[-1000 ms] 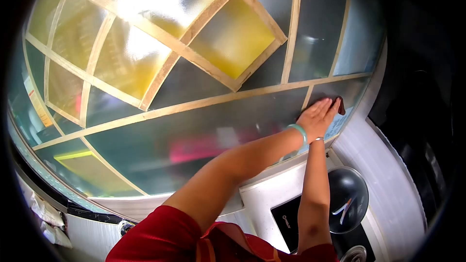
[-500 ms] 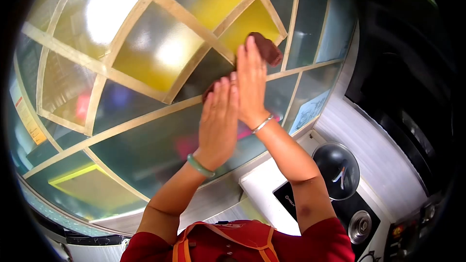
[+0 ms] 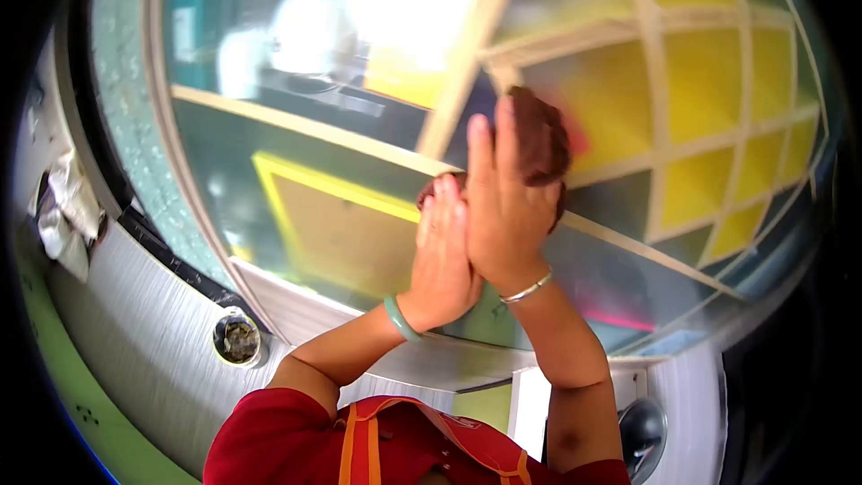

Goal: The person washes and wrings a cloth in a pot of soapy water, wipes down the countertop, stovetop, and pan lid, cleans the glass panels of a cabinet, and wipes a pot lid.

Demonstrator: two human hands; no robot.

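A bunched brown cloth (image 3: 540, 139) lies against a glass panel divided by pale wooden strips (image 3: 305, 126). My right hand (image 3: 505, 216) presses on the cloth, two fingers stretched up along it; folds of cloth hide its other fingers. To its lower left, my left hand (image 3: 440, 256) is laid flat, fingers straight and close together. Its fingertips touch a lower edge of the same cloth, and the two hands meet side by side. A green bangle (image 3: 400, 319) circles my left wrist and a silver bracelet (image 3: 526, 289) my right.
Behind the glass shows a yellow-edged board (image 3: 350, 224). At lower left, a bucket with dark contents (image 3: 240, 341) stands on the grey floor (image 3: 153, 332), with pale bags (image 3: 70, 207) farther left. A dark round pan (image 3: 643, 431) sits at lower right.
The view has swung left along the panel; the bucket and bags have come into sight. Both hands and the cloth have moved left across the glass, still together.
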